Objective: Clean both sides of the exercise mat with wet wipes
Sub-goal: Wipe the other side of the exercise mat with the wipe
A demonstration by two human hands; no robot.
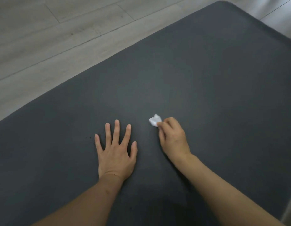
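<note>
Wiping this dark grey exercise mat (198,75) well, as I judge it, means pressing the wad flat and working in overlapping strokes from my knees out toward the far rounded corner, rather than dabbing at one spot. The mat lies flat on the pale wood-look plank floor (43,38), its long edge running diagonally across my view and its surface filling most of it. The wet wipe (154,120) is crumpled into a small white wad and sits against the mat near the middle of what I see; my right hand (173,137) pinches it between thumb and curled fingertips, so the wad sticks out just ahead and to the left of the knuckles, not under the palm. That grip covers little surface, so I would unfold the wipe or flatten it under the fingers before the next pass. My left hand (116,150) rests palm-down on the mat just beside the right, fingers straight and spread, holding nothing and bracing my weight. A few small dark specks (88,137) sit on the mat just left of its little finger; they look worth a pass. I cannot tell which side faces up.
</note>
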